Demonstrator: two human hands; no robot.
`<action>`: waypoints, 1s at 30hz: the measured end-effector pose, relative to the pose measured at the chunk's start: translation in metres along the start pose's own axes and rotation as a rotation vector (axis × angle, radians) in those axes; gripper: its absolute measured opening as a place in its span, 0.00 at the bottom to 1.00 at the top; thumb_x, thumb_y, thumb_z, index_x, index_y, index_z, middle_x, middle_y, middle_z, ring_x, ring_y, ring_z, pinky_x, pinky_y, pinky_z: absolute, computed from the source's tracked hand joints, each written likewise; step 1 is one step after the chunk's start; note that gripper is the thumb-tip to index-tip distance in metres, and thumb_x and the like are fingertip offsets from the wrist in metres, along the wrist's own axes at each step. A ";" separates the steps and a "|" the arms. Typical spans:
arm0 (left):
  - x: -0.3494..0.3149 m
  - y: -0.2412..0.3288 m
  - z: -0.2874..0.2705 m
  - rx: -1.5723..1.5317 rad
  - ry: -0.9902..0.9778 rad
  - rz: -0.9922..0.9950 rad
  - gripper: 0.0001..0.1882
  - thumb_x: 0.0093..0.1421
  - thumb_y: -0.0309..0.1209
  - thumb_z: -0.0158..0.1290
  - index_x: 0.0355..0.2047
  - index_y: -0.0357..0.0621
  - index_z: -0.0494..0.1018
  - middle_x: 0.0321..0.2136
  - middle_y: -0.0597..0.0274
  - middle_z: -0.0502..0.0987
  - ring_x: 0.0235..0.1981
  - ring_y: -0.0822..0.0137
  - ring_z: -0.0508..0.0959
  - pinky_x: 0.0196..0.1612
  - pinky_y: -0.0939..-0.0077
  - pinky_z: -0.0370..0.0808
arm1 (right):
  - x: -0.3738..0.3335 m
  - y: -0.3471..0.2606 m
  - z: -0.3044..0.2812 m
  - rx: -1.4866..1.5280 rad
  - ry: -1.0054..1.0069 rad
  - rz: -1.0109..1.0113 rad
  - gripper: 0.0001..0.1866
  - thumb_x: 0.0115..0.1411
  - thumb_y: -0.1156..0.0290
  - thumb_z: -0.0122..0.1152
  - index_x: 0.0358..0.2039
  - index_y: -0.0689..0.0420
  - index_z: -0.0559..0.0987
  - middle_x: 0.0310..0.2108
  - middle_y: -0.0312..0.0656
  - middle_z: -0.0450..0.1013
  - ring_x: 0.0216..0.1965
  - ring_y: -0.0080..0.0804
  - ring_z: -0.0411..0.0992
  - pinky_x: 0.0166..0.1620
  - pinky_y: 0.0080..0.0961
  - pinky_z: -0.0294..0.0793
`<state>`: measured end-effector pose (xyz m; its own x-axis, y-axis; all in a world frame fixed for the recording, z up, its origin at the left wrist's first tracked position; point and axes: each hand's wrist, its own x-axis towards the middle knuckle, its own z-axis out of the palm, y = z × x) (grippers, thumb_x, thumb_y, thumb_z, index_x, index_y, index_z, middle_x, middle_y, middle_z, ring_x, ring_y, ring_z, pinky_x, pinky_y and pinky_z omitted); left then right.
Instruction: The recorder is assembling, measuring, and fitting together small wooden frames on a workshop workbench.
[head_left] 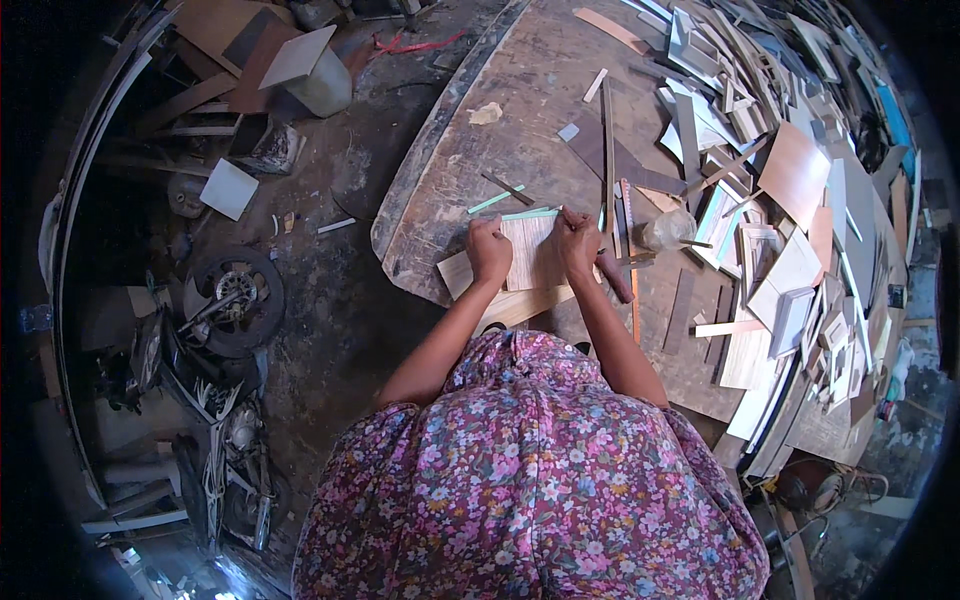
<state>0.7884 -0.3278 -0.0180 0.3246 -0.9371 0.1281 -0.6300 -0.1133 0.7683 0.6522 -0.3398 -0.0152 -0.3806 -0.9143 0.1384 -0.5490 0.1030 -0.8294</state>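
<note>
On a worn brown wooden bench (430,200), the fingers of my left hand (489,248) and right hand (577,240) pinch closed on opposite ends of a thin, pale-green strip (532,213) along the far edge of a rectangular, striped wood-grain panel (533,255), left of a reddish-brown-handled tool (615,277).

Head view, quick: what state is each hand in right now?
Left hand: closed at the left edge of the wood-grain panel; exact hold cannot be told.
Right hand: closed at the panel's upper right corner; exact hold unclear.
</note>
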 end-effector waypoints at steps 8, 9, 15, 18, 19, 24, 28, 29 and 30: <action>-0.001 0.000 -0.001 0.009 -0.005 0.005 0.10 0.44 0.20 0.44 0.27 0.38 0.73 0.25 0.50 0.69 0.31 0.55 0.69 0.36 0.69 0.66 | -0.001 0.000 0.003 0.053 0.026 0.053 0.13 0.48 0.68 0.55 0.19 0.67 0.72 0.19 0.50 0.66 0.23 0.42 0.66 0.28 0.30 0.64; -0.001 0.000 -0.001 0.012 -0.010 0.012 0.10 0.44 0.20 0.44 0.28 0.38 0.73 0.26 0.50 0.69 0.31 0.56 0.69 0.36 0.69 0.66 | -0.001 -0.001 0.003 0.053 0.044 0.004 0.14 0.48 0.67 0.55 0.19 0.68 0.71 0.19 0.50 0.66 0.22 0.42 0.66 0.28 0.30 0.64; -0.001 0.005 -0.004 0.011 -0.021 -0.021 0.12 0.44 0.20 0.43 0.29 0.39 0.73 0.27 0.51 0.69 0.32 0.56 0.69 0.36 0.69 0.66 | -0.001 0.006 0.005 0.037 0.043 -0.010 0.14 0.49 0.67 0.54 0.20 0.67 0.68 0.18 0.52 0.65 0.22 0.44 0.65 0.27 0.32 0.63; -0.001 0.004 -0.004 0.027 -0.019 -0.006 0.12 0.44 0.20 0.43 0.29 0.40 0.74 0.26 0.51 0.68 0.32 0.56 0.69 0.36 0.69 0.65 | -0.002 0.005 0.005 0.034 0.027 -0.003 0.14 0.50 0.67 0.54 0.19 0.67 0.68 0.19 0.52 0.65 0.22 0.45 0.65 0.28 0.32 0.63; 0.000 0.003 -0.004 0.027 -0.019 -0.006 0.12 0.44 0.20 0.43 0.29 0.40 0.74 0.26 0.51 0.68 0.32 0.56 0.69 0.36 0.69 0.65 | -0.003 0.004 0.004 0.035 0.026 -0.002 0.14 0.50 0.67 0.54 0.19 0.67 0.68 0.19 0.52 0.65 0.22 0.45 0.65 0.28 0.32 0.63; 0.002 -0.004 -0.001 -0.124 0.007 -0.036 0.11 0.44 0.20 0.43 0.27 0.39 0.74 0.26 0.48 0.71 0.32 0.56 0.71 0.37 0.70 0.66 | -0.004 -0.001 0.000 -0.002 -0.008 -0.022 0.09 0.50 0.70 0.53 0.25 0.63 0.75 0.22 0.50 0.66 0.26 0.42 0.66 0.30 0.31 0.63; 0.005 -0.010 0.003 -0.186 0.010 -0.110 0.09 0.45 0.21 0.44 0.26 0.37 0.74 0.26 0.47 0.73 0.32 0.57 0.73 0.36 0.72 0.67 | -0.003 -0.003 -0.001 -0.051 -0.004 -0.046 0.08 0.49 0.70 0.53 0.27 0.61 0.76 0.23 0.50 0.66 0.27 0.42 0.66 0.30 0.31 0.64; 0.007 -0.016 0.005 -0.189 0.004 -0.090 0.09 0.45 0.24 0.46 0.27 0.37 0.74 0.24 0.48 0.73 0.28 0.60 0.73 0.34 0.74 0.68 | -0.004 -0.004 -0.001 -0.045 -0.006 -0.043 0.08 0.49 0.70 0.53 0.27 0.61 0.76 0.23 0.50 0.66 0.27 0.42 0.66 0.30 0.31 0.64; 0.009 -0.014 0.004 -0.191 -0.007 -0.069 0.09 0.46 0.27 0.49 0.28 0.38 0.74 0.22 0.49 0.74 0.25 0.62 0.74 0.33 0.76 0.68 | -0.004 -0.003 -0.001 -0.040 -0.007 -0.036 0.09 0.48 0.70 0.53 0.27 0.61 0.76 0.23 0.50 0.66 0.27 0.42 0.66 0.31 0.30 0.65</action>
<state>0.7975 -0.3357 -0.0303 0.3573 -0.9315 0.0675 -0.4608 -0.1130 0.8803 0.6546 -0.3362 -0.0123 -0.3548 -0.9204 0.1641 -0.5919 0.0853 -0.8015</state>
